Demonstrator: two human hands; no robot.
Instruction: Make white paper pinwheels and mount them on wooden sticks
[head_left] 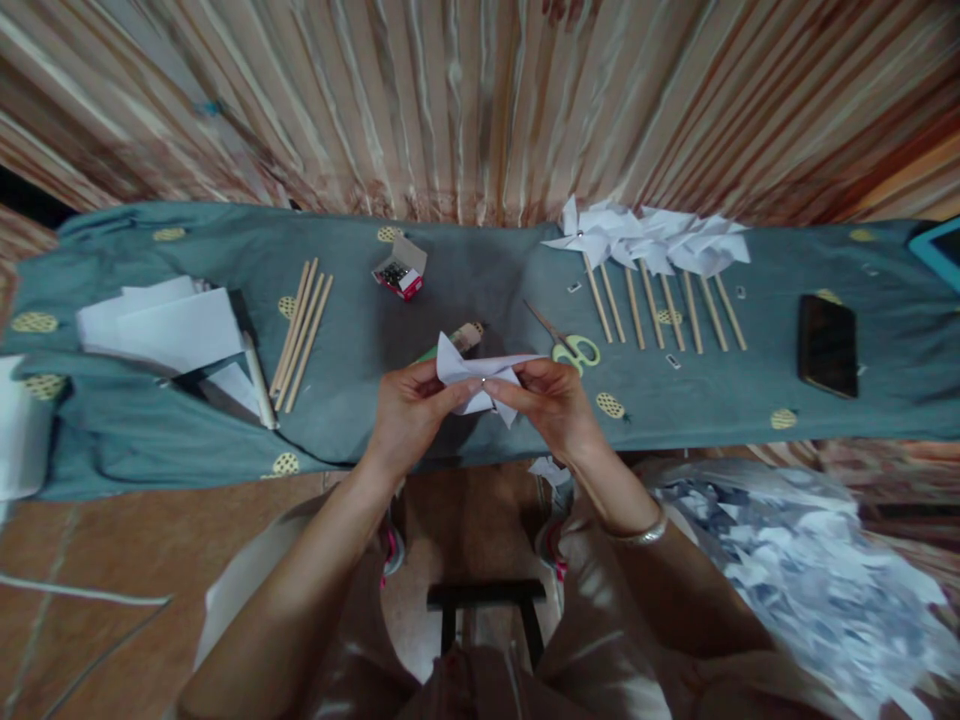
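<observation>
Between my two hands is a white paper pinwheel (pixel 489 372), its blades folded inward and a small shiny pin head at the centre. My left hand (pixel 415 402) grips its left side, thumb near the middle. On the right side, my right hand (pixel 549 395) pinches the paper, its thumb close to the pin. Behind the pinwheel lies a tube-like item (pixel 459 340), partly hidden by the paper and my left fingers. Scissors (pixel 574 345) with pale green handles rest just beyond my right hand. A small open box (pixel 403 268) of dark pins stands farther back.
Finished pinwheels (pixel 652 240) on wooden sticks lie in a row at the back right. Loose sticks (pixel 304 335), white paper sheets (pixel 169 325) and a glue gun (pixel 259 380) lie left. A phone (pixel 826 345) sits right. A bag of paper scraps (pixel 810 570) stands below the table (pixel 712 405).
</observation>
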